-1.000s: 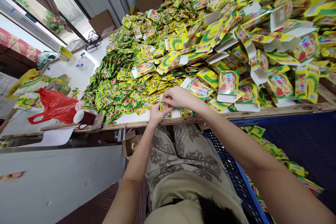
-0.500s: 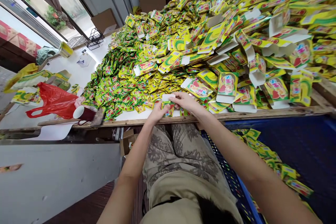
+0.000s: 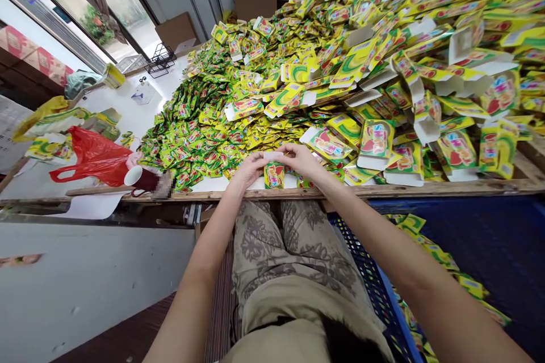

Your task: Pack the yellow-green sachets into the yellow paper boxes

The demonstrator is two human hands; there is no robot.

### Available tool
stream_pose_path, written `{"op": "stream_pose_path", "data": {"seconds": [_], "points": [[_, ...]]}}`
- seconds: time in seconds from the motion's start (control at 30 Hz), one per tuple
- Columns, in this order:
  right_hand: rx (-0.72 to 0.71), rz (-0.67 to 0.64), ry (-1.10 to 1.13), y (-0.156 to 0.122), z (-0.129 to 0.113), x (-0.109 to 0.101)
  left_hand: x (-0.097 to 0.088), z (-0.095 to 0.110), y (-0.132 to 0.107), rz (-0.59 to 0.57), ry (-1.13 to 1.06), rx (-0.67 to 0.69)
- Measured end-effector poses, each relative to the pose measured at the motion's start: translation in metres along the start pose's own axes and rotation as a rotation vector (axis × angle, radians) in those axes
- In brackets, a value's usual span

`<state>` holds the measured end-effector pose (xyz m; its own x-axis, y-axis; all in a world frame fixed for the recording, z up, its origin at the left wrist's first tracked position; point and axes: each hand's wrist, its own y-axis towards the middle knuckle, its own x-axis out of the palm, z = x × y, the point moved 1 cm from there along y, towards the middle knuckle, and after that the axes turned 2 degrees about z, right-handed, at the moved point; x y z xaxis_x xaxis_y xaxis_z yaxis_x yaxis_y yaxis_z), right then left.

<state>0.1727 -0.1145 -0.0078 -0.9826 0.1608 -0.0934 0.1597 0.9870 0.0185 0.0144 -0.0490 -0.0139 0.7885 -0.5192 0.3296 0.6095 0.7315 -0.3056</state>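
Note:
A small green and yellow printed carton (image 3: 274,176) stands at the table's front edge, its white end flap up at the top. My left hand (image 3: 250,169) pinches its upper left corner. From the other side, my right hand (image 3: 298,160) has thumb and fingers closed at the upper right by the flap. Whether anything lies inside the carton is hidden. Just behind my hands spreads a heap of small green and yellow sachets (image 3: 204,142). More flat or open cartons (image 3: 377,139) are piled to the right of my right hand.
A red plastic bag (image 3: 100,156) and a dark mug (image 3: 142,178) stand at the left. A wooden rim (image 3: 426,189) edges the table. Below at the right, a blue crate (image 3: 477,238) holds several filled-looking cartons. A black wire rack (image 3: 160,61) is farther back.
Both hands have shifted to the carton's top corners, and its printed front now shows more fully. My left hand moved left off its front. The view has turned slightly.

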Motion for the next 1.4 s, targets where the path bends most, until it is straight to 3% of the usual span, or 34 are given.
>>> {"op": "stream_pose_path", "data": {"seconds": [0.1, 0.2, 0.33, 0.43, 0.57, 0.7, 0.97, 1.23, 1.4], "points": [[-0.213, 0.015, -0.197, -0.010, -0.001, -0.006, -0.001, -0.005, -0.004, 0.129, 0.211, 0.304], [-0.313, -0.057, -0.250, -0.016, -0.001, -0.010, -0.003, -0.007, -0.010, 0.119, 0.338, 0.430], [-0.327, -0.095, -0.239, -0.017, 0.001, -0.008, -0.006, -0.005, -0.015, 0.075, 0.367, 0.427], [-0.270, -0.051, -0.236, -0.016, 0.001, -0.003, -0.006, -0.005, -0.016, 0.044, 0.387, 0.404], [-0.198, -0.020, -0.302, -0.015, -0.002, 0.002, -0.002, -0.004, -0.016, 0.110, 0.431, 0.412], [-0.129, 0.023, -0.212, -0.011, -0.003, 0.002, 0.003, 0.000, -0.015, 0.183, 0.416, 0.426], [0.033, 0.016, -0.054, -0.003, -0.001, 0.000, 0.003, 0.006, -0.016, 0.180, 0.406, 0.381], [-0.153, -0.115, -0.091, -0.014, -0.001, -0.008, -0.008, -0.003, -0.026, 0.083, 0.503, 0.548], [-0.347, -0.070, -0.160, -0.024, 0.003, -0.006, -0.008, -0.004, -0.030, 0.068, 0.635, 0.665]]}}
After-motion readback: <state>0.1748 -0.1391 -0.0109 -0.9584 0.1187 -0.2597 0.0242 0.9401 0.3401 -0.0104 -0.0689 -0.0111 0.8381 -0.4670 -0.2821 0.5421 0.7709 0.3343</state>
